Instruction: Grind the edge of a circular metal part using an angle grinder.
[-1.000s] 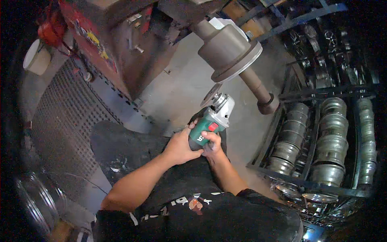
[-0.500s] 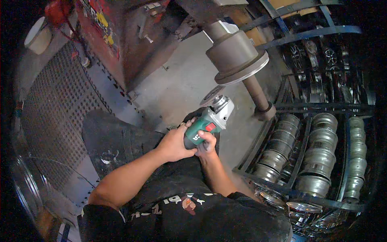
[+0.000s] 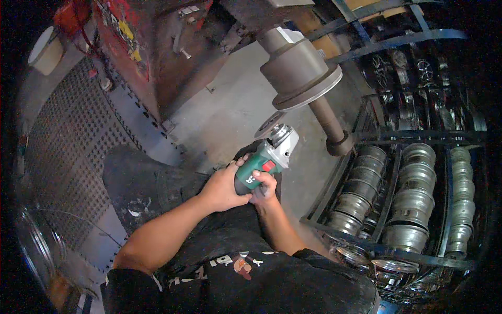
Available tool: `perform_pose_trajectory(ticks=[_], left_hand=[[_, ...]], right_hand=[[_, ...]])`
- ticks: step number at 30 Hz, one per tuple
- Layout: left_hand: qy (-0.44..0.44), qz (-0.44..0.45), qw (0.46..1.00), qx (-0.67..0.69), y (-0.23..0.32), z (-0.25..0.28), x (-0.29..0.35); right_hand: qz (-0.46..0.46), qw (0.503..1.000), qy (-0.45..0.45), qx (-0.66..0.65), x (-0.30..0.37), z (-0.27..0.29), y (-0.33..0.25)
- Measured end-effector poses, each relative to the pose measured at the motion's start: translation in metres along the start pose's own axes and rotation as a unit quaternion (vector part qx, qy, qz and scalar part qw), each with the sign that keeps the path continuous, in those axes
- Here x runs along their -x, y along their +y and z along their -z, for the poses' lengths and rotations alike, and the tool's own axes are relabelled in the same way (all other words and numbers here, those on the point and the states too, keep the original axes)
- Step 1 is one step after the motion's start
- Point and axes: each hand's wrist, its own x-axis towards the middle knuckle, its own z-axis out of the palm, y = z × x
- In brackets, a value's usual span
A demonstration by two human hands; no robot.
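A green and grey angle grinder [image 3: 255, 168] with a red switch is held in front of my body, its silver head tilted up and away. My left hand [image 3: 222, 187] is closed round the left side of its body. My right hand [image 3: 265, 187] grips the other side, thumb lying below the red switch. The thin cutting disc [image 3: 269, 125] on the head is close to the rim of a large grey metal hub [image 3: 300, 70] on a machine shaft. Whether disc and rim touch, I cannot tell. The fingers under the grinder are hidden.
Metal wheel rims [image 3: 410, 201] lie in rows on a dark rack [image 3: 366, 240] at the right, with more wheels behind. A thick shaft [image 3: 327, 120] sticks out from the hub. At the left are a perforated mat [image 3: 73, 136], a red machine [image 3: 123, 26] and a pale bucket [image 3: 46, 52].
The scene has shifted slightly left in the view. Both hands keep the same grip on the grinder, and its disc stays close to the hub's rim.
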Motion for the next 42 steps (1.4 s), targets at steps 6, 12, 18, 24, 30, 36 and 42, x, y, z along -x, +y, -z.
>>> perform_pose_trajectory(ticks=[6,12,18,24,30,36,42], left_hand=[[-0.018,0.024,1.0,0.001,0.001,0.001,0.0],[0.004,0.006,1.0,-0.008,0.001,0.0,0.001],[-0.002,0.015,1.0,0.006,0.003,0.001,0.0],[-0.019,0.038,0.999,0.001,0.005,0.003,0.0],[-0.003,0.015,1.0,-0.005,0.002,0.0,0.0],[-0.005,0.016,1.0,0.001,-0.003,-0.002,-0.001],[-0.006,0.028,1.0,-0.007,-0.001,-0.002,0.0]], right_hand=[[0.0,1.0,0.006,-0.001,-0.001,0.001,0.002],[0.001,1.0,0.007,0.003,0.001,-0.007,-0.003],[0.004,1.0,0.007,0.003,0.0,-0.007,-0.002],[0.0,1.0,0.023,0.001,0.0,-0.005,-0.001],[0.001,1.0,0.024,0.007,0.002,-0.008,-0.005],[-0.003,1.0,0.012,0.004,0.001,-0.01,-0.006],[0.002,1.0,0.005,0.006,0.002,-0.01,-0.006]])
